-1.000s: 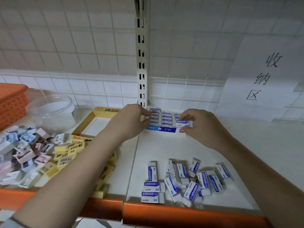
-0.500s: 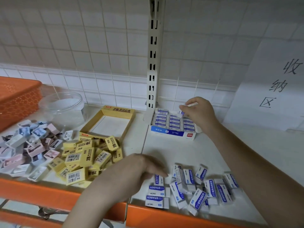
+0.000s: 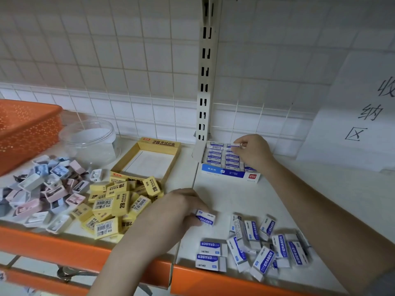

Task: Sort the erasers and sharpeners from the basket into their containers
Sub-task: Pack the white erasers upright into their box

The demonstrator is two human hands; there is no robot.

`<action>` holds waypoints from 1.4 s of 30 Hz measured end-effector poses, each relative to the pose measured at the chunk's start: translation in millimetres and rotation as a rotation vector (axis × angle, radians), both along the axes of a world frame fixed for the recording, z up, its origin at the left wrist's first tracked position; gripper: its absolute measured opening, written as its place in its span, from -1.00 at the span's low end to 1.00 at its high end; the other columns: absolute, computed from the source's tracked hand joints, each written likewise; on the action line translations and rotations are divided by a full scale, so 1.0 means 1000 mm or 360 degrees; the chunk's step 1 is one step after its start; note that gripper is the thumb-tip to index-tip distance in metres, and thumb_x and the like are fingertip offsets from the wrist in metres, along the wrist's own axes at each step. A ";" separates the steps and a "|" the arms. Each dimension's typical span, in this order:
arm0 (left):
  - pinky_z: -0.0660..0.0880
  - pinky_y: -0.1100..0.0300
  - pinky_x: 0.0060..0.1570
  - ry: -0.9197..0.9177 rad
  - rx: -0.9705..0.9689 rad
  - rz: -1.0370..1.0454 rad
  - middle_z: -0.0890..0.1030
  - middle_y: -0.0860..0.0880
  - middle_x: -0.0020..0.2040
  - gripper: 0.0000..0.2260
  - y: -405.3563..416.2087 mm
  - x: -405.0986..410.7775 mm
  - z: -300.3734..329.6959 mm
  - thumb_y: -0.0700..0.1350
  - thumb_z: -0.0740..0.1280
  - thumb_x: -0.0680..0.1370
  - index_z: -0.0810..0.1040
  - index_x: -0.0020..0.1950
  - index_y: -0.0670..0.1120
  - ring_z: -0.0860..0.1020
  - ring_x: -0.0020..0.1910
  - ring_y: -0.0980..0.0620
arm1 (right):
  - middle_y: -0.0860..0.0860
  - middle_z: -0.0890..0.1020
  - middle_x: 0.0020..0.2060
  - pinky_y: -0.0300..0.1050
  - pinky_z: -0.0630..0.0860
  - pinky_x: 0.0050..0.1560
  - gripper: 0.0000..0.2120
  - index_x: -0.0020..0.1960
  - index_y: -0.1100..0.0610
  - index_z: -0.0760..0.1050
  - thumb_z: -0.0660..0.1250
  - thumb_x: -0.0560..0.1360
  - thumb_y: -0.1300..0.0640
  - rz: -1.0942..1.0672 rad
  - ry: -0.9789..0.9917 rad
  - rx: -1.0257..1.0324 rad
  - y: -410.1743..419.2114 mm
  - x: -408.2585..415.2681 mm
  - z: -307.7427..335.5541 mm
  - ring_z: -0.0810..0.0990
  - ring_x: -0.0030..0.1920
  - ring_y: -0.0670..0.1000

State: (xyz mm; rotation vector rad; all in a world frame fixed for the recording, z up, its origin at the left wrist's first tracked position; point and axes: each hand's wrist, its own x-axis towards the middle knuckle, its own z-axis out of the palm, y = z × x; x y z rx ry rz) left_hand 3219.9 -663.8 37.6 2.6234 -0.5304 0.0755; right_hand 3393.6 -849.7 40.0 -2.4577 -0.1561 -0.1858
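Pinching a white eraser with a blue sleeve off the white shelf, the left hand is working beside the loose pile of blue-and-white erasers, while the right hand is gripping another small eraser over the blue-and-white cardboard eraser box; yellow erasers and pastel plastic sharpeners are lying at left.
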 end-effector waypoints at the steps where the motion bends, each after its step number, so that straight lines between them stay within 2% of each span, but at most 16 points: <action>1: 0.40 0.35 0.06 -0.0009 -0.0035 0.0030 0.45 0.28 -0.03 -0.77 0.002 0.000 0.002 -0.08 0.36 0.52 0.59 0.14 0.15 0.47 0.04 0.25 | 0.12 0.63 0.10 -0.18 0.45 -0.13 -0.72 0.17 0.22 0.56 0.33 0.53 0.10 0.0004 -0.0027 -0.0049 0.000 0.000 0.000 0.60 0.04 0.07; 3: 0.41 0.35 0.04 -0.0042 -0.0082 0.0085 0.49 0.26 -0.02 -0.78 0.007 0.002 0.003 -0.08 0.37 0.50 0.59 0.13 0.14 0.48 0.01 0.25 | 0.13 0.60 0.13 -0.16 0.49 -0.11 -0.70 0.21 0.19 0.52 0.33 0.53 0.08 -0.0011 -0.0035 -0.0103 0.000 0.001 -0.003 0.59 0.07 0.08; 5: 0.38 0.44 -0.02 -0.0093 -0.0107 0.0155 0.48 0.28 -0.05 -0.77 0.011 0.004 0.007 -0.08 0.38 0.49 0.60 0.13 0.14 0.47 -0.04 0.27 | 0.12 0.60 0.13 -0.14 0.50 -0.13 -0.69 0.21 0.17 0.50 0.33 0.53 0.06 -0.0052 -0.0051 -0.0134 0.000 0.002 -0.006 0.58 0.07 0.09; 9: 0.30 0.57 -0.15 -0.0207 -0.0246 0.0273 0.47 0.28 -0.15 -0.77 0.017 0.010 0.014 -0.12 0.44 0.44 0.64 0.08 0.06 0.45 -0.17 0.34 | 0.12 0.64 0.06 -0.22 0.41 -0.25 -0.76 0.08 0.16 0.50 0.34 0.52 0.03 -0.0090 -0.0127 -0.0175 0.001 0.001 -0.009 0.61 -0.02 0.09; 12: 0.33 0.59 -0.21 -0.0255 -0.0371 0.0308 0.48 0.26 -0.17 -0.78 0.018 0.015 0.018 -0.16 0.46 0.42 0.66 0.04 0.01 0.44 -0.16 0.44 | 0.12 0.64 0.08 -0.22 0.43 -0.22 -0.75 0.11 0.18 0.53 0.34 0.52 0.05 -0.0073 -0.0127 -0.0199 0.001 -0.002 -0.006 0.61 0.00 0.09; 14: 0.30 0.60 -0.17 -0.0299 -0.0372 0.0298 0.48 0.25 -0.17 -0.77 0.018 0.021 0.020 -0.16 0.47 0.41 0.66 0.05 0.01 0.45 -0.14 0.42 | 0.13 0.64 0.08 -0.23 0.44 -0.20 -0.75 0.13 0.21 0.55 0.33 0.53 0.09 -0.0036 -0.0112 -0.0203 -0.002 -0.005 -0.003 0.61 -0.01 0.06; 16: 0.29 0.55 -0.15 -0.0310 -0.0304 0.0289 0.49 0.18 -0.14 -0.74 0.017 0.030 0.023 -0.15 0.45 0.43 0.64 0.11 0.01 0.46 -0.17 0.27 | 0.12 0.64 0.07 -0.26 0.42 -0.26 -0.76 0.16 0.20 0.55 0.32 0.54 0.12 -0.0034 -0.0116 -0.0175 -0.007 -0.011 0.002 0.58 -0.09 0.01; 20: 0.29 0.31 -0.15 -0.0348 -0.0165 0.0220 0.49 0.07 -0.11 -0.74 0.012 0.054 0.032 -0.12 0.40 0.49 0.61 0.18 0.03 0.47 -0.11 0.09 | 0.10 0.65 0.07 -0.29 0.40 -0.30 -0.79 0.13 0.19 0.57 0.31 0.52 0.17 -0.0062 -0.0060 -0.0164 -0.029 -0.036 0.012 0.59 -0.09 0.02; 23: 0.25 0.32 -0.17 -0.0323 -0.0147 0.0225 0.49 0.09 -0.08 -0.77 -0.002 0.080 0.042 -0.07 0.38 0.51 0.61 0.16 0.03 0.41 -0.13 0.15 | 0.08 0.66 0.04 -0.40 0.36 -0.33 -0.81 0.08 0.18 0.60 0.34 0.51 0.16 -0.0027 0.0062 -0.0138 -0.047 -0.069 0.021 0.55 -0.16 -0.05; 26: 0.31 0.33 -0.18 -0.0218 -0.0147 0.0180 0.54 0.07 0.02 -0.77 -0.025 0.111 0.051 -0.08 0.38 0.50 0.62 0.15 0.00 0.41 -0.09 0.16 | -0.05 0.64 -0.10 -0.48 0.31 -0.27 -0.83 0.06 0.06 0.60 0.37 0.48 0.08 -0.0006 0.0138 -0.0049 -0.064 -0.109 0.022 0.51 -0.22 -0.23; 29: 0.40 0.27 -0.12 -0.0131 -0.0165 0.0072 0.62 0.02 0.06 -0.79 -0.050 0.139 0.049 -0.12 0.40 0.49 0.64 0.12 -0.01 0.47 -0.08 0.13 | -0.17 0.63 -0.11 -0.53 0.34 -0.16 -0.84 0.02 -0.08 0.59 0.41 0.44 0.04 0.0049 0.0225 0.0076 -0.074 -0.144 0.015 0.52 -0.17 -0.37; 34: 0.45 0.25 -0.10 0.0038 -0.0172 0.0081 0.65 0.00 0.07 -0.80 -0.079 0.167 0.030 -0.16 0.37 0.51 0.64 0.11 -0.01 0.55 -0.03 0.07 | -0.19 0.61 -0.07 -0.60 0.35 -0.17 -0.83 -0.01 -0.18 0.53 0.42 0.44 0.01 0.0045 0.0273 0.0042 -0.085 -0.171 0.003 0.51 -0.09 -0.39; 36: 0.45 0.24 -0.16 0.0101 -0.0200 0.0136 0.65 0.00 0.03 -0.82 -0.083 0.170 0.023 -0.15 0.36 0.52 0.65 0.09 -0.01 0.56 -0.09 0.06 | -0.18 0.61 -0.04 -0.58 0.36 -0.16 -0.81 0.03 -0.18 0.53 0.41 0.45 0.02 0.0033 0.0255 -0.0017 -0.088 -0.176 0.002 0.53 -0.06 -0.34; 38: 0.42 0.26 -0.23 0.0099 -0.0207 0.0164 0.66 0.00 0.00 -0.83 -0.086 0.172 0.019 -0.14 0.35 0.52 0.65 0.07 0.02 0.54 -0.19 0.08 | -0.16 0.59 0.01 -0.47 0.38 -0.07 -0.76 0.13 -0.15 0.52 0.39 0.46 0.00 0.0031 0.0265 -0.0116 -0.091 -0.183 0.004 0.54 0.01 -0.25; 40: 0.41 0.25 -0.21 0.0061 -0.0199 0.0178 0.65 0.01 0.01 -0.83 -0.089 0.173 0.017 -0.14 0.34 0.53 0.65 0.08 0.02 0.53 -0.18 0.08 | -0.15 0.58 0.05 -0.32 0.40 0.06 -0.72 0.19 -0.13 0.51 0.36 0.48 -0.03 0.0043 0.0286 -0.0201 -0.092 -0.189 0.007 0.53 0.07 -0.19; 42: 0.41 0.24 -0.18 0.0042 -0.0203 0.0186 0.65 0.00 0.03 -0.83 -0.092 0.173 0.015 -0.12 0.35 0.52 0.65 0.08 0.02 0.53 -0.14 0.08 | -0.13 0.59 0.07 -0.27 0.41 0.12 -0.71 0.20 -0.13 0.51 0.36 0.48 -0.04 0.0069 0.0316 -0.0208 -0.093 -0.192 0.010 0.54 0.09 -0.17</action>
